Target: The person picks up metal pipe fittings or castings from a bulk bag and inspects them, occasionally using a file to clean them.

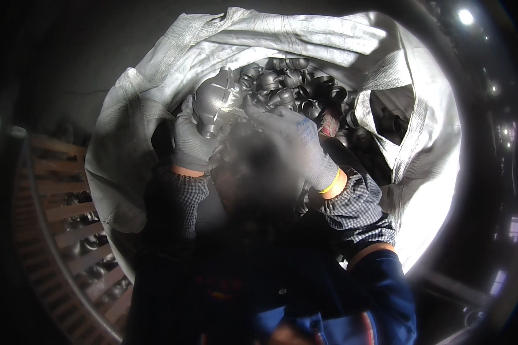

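Note:
A large rounded grey metal casting (214,99) with a short pipe-like neck is held up over the opening of a white woven bulk bag (305,33). My left hand (194,141), in a grey work glove, grips the casting from its left side. Pale scratch-like streaks cross the casting's right side. There my gloved right hand (299,135) reaches in with bent fingers closed together. What those fingertips hold is too hard to make out. A dark blur between my wrists hides what lies below the casting.
Many dark grey pipe fittings (282,80) are heaped inside the bag beyond my hands. A reddish scrap (330,122) lies among them on the right. A webbing loop (407,109) hangs at the bag's right side. To the left stands a brown slatted crate (69,211) holding metal parts.

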The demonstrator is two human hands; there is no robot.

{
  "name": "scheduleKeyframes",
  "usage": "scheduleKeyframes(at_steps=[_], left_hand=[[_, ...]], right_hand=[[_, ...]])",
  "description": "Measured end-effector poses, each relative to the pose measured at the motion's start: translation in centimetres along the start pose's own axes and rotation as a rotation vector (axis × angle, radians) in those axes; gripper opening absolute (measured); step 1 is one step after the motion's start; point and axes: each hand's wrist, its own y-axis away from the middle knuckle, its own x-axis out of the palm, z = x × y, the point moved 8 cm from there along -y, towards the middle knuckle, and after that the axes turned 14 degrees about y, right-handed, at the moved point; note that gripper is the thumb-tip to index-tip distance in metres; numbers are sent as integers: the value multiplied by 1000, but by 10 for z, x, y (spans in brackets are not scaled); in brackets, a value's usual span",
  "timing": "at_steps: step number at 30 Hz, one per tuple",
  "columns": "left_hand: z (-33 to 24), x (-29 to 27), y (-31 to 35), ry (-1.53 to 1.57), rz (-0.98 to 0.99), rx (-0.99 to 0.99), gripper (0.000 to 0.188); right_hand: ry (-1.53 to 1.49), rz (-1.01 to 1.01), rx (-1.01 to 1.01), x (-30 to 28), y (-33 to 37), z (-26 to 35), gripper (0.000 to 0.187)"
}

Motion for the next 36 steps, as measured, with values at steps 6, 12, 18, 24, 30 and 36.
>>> scheduleKeyframes(at_steps=[6,12,18,24,30,36], left_hand=[[-9,-2,-7,-394,209,143,43],[-1,-4,-3,-143,-12,37,32],[-6,-9,-4,-151,38,15,30],[-5,-6,-4,-213,42,62,30],[8,-9,1,72,-184,-47,40],[5,-14,2,144,-171,-86,43]], right_hand=[[226,12,-68,2,-7,6,51],[367,-22,-103,6,-10,0,59],[308,-31,-60,6,-12,-6,54],[76,-114,-3,5,-11,-8,44],[227,-176,-60,6,-14,-11,39],[174,-186,-31,2,-13,-17,35]])
